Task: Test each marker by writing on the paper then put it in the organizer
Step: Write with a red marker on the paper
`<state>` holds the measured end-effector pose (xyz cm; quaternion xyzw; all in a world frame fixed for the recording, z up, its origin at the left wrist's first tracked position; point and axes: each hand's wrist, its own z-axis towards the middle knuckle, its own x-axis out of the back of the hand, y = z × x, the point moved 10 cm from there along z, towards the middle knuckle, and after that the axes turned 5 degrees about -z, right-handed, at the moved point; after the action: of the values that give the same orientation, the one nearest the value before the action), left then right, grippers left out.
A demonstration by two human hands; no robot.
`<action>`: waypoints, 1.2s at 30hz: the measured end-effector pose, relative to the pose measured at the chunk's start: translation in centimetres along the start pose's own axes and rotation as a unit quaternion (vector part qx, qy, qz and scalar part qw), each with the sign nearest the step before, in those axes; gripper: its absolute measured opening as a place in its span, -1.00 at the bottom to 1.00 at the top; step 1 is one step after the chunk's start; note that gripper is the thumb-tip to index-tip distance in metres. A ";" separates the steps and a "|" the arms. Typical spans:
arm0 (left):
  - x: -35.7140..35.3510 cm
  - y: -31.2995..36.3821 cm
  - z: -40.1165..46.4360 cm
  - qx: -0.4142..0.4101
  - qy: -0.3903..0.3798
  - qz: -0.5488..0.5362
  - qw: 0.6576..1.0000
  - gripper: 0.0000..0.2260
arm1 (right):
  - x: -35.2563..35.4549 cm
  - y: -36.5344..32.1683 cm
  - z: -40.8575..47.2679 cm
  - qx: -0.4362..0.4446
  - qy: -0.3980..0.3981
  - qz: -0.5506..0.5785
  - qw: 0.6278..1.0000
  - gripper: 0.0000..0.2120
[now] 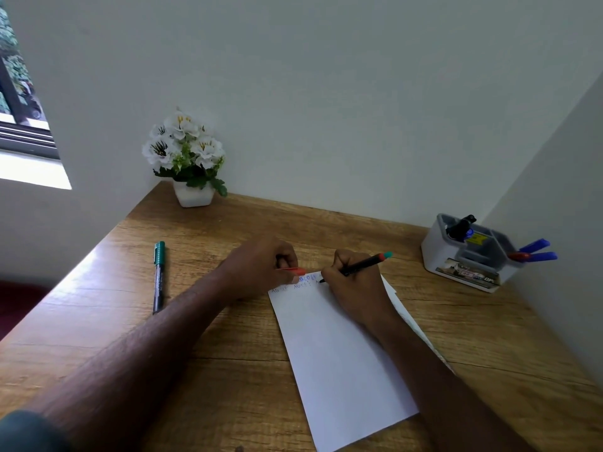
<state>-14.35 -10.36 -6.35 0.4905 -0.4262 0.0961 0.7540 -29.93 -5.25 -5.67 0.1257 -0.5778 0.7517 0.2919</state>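
Note:
A white sheet of paper (339, 353) lies on the wooden desk, with small letters written along its top edge. My right hand (352, 288) grips a black marker (362, 265) with an orange and teal end, its tip touching the paper's top edge. My left hand (261, 265) rests at the paper's top left corner and holds a red marker cap (293, 271). A green-capped marker (159, 275) lies on the desk at the left. The white and grey organizer (470, 256) at the right holds two blue markers (538, 251), a red one and a black one.
A white pot of white artificial flowers (187, 158) stands at the desk's back left corner. Walls close the desk in at the back and right. A window (19, 102) is at the far left. The desk's left edge runs diagonally past the green marker.

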 end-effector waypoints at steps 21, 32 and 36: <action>0.1 0.3 -0.2 0.002 -0.003 0.001 1.000 -0.87 | 0.2 -0.2 0.2 0.012 0.012 -0.002 1.000 -0.64; 0.2 0.6 -0.3 -0.001 -0.006 0.001 1.000 -0.92 | 0.6 -0.1 0.2 0.006 0.026 -0.007 1.000 -0.65; 0.2 0.7 -0.3 -0.001 -0.004 0.000 1.000 -0.91 | 0.5 -0.1 0.3 0.012 0.024 -0.014 1.000 -0.66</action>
<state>-14.44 -9.83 -5.79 0.4902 -0.4298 0.0940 0.7524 -30.24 -5.34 -5.23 0.1192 -0.5600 0.7570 0.3148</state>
